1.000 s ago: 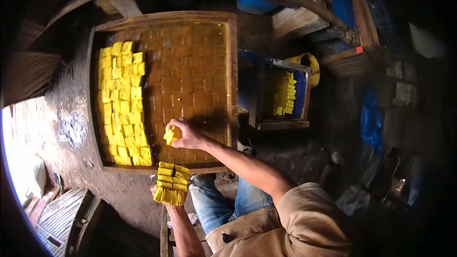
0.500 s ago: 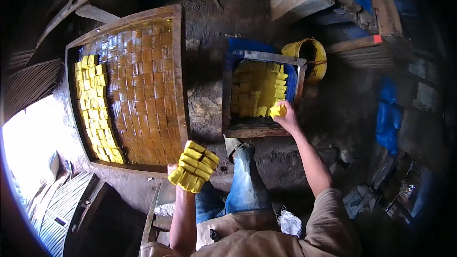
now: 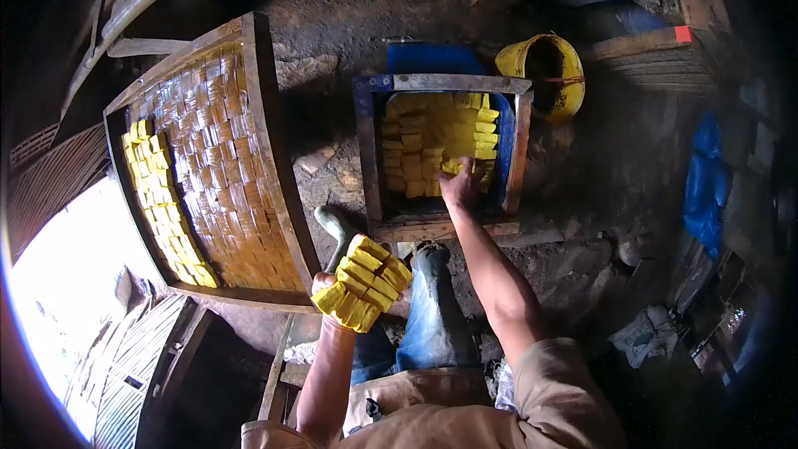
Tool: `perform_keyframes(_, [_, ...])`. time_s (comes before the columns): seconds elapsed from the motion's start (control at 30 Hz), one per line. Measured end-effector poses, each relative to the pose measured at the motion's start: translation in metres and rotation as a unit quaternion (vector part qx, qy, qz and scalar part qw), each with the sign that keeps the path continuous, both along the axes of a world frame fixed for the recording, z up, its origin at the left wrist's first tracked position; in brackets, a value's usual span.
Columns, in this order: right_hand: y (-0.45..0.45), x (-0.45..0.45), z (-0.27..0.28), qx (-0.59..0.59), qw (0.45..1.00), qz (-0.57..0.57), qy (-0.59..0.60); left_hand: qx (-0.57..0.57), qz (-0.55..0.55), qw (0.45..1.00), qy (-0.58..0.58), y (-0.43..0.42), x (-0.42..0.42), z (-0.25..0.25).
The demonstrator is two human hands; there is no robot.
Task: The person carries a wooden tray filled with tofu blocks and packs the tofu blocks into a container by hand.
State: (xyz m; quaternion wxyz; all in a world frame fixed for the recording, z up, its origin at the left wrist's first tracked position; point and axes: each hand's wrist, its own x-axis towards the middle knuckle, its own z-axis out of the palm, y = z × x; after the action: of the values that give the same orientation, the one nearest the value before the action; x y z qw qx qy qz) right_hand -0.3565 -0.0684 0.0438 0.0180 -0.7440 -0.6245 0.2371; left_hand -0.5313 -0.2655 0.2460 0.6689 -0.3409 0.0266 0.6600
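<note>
A stack of yellow tofu blocks (image 3: 366,283), set in several rows, rests on my left hand (image 3: 324,284), which holds it over my lap. Most of that hand's fingers are hidden beneath the stack. My right hand (image 3: 459,185) reaches into a wood-framed blue tub (image 3: 513,158). Its fingers are closed on a yellow tofu block (image 3: 451,166) near the tub's front. More tofu blocks (image 3: 407,158) line the left and right sides of the tub, in what looks like yellowish liquid.
To the left stands a wood-framed woven tray (image 3: 224,158), with tofu pieces (image 3: 158,199) in rows along its left side. A yellow bucket (image 3: 515,66) lies behind the tub at right. Blue plastic (image 3: 705,187) hangs at far right.
My right hand has moved left and deeper over the tub, among the tofu blocks. My left hand still holds its stack, now slightly farther right in view. The camera view has shifted.
</note>
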Motion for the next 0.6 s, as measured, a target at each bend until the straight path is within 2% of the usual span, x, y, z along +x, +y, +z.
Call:
perform_keyframes(0.1, [-0.005,0.009,0.002,0.013,0.999,0.045,0.005,0.020,0.029,0.999,-0.037,0.009,0.005,0.003])
perform_keyframes(0.17, [0.003,0.022,-0.013,-0.014,0.998,0.064,0.020,0.020,-0.017,1.000,-0.005,0.012,0.005,-0.003])
perform_keyframes(0.27, [0.015,0.030,-0.004,-0.081,0.991,0.099,0.046,0.023,-0.053,0.997,0.057,0.024,0.007,-0.015])
perform_keyframes(0.3, [0.016,0.035,0.003,-0.091,0.989,0.103,0.060,-0.020,-0.002,0.999,-0.044,0.034,0.011,-0.005])
perform_keyframes(0.33, [0.020,0.040,0.010,-0.100,0.986,0.109,0.074,-0.008,0.028,0.987,-0.159,0.035,0.017,-0.019])
perform_keyframes(0.37, [0.016,0.047,0.020,-0.029,0.981,0.126,0.146,0.015,0.036,0.985,-0.166,0.035,0.021,-0.032])
perform_keyframes(0.4, [0.021,0.045,0.053,0.104,0.962,0.198,0.156,0.038,0.044,0.983,-0.173,0.041,0.024,-0.038])
perform_keyframes(0.43, [0.020,0.036,0.098,-0.055,0.954,0.046,0.292,-0.018,-0.067,0.997,0.041,0.059,0.015,-0.024])
perform_keyframes(0.47, [0.024,0.028,0.145,-0.037,0.958,0.118,0.259,-0.014,-0.072,0.996,0.051,0.069,0.017,-0.026])
perform_keyframes(0.5, [0.022,0.015,0.188,-0.089,0.948,0.142,0.270,-0.009,-0.079,0.995,0.059,0.077,0.022,-0.028])
perform_keyframes(0.53, [0.021,0.001,0.219,-0.034,0.894,0.250,0.370,-0.017,-0.088,0.994,0.056,0.081,0.028,-0.033])
perform_keyframes(0.57, [0.022,-0.007,0.242,-0.047,0.840,0.380,0.385,-0.023,-0.098,0.994,0.050,0.081,0.033,-0.042])
perform_keyframes(0.6, [0.023,-0.018,0.263,-0.088,0.801,0.485,0.340,-0.001,-0.100,0.994,0.052,0.076,0.040,-0.054])
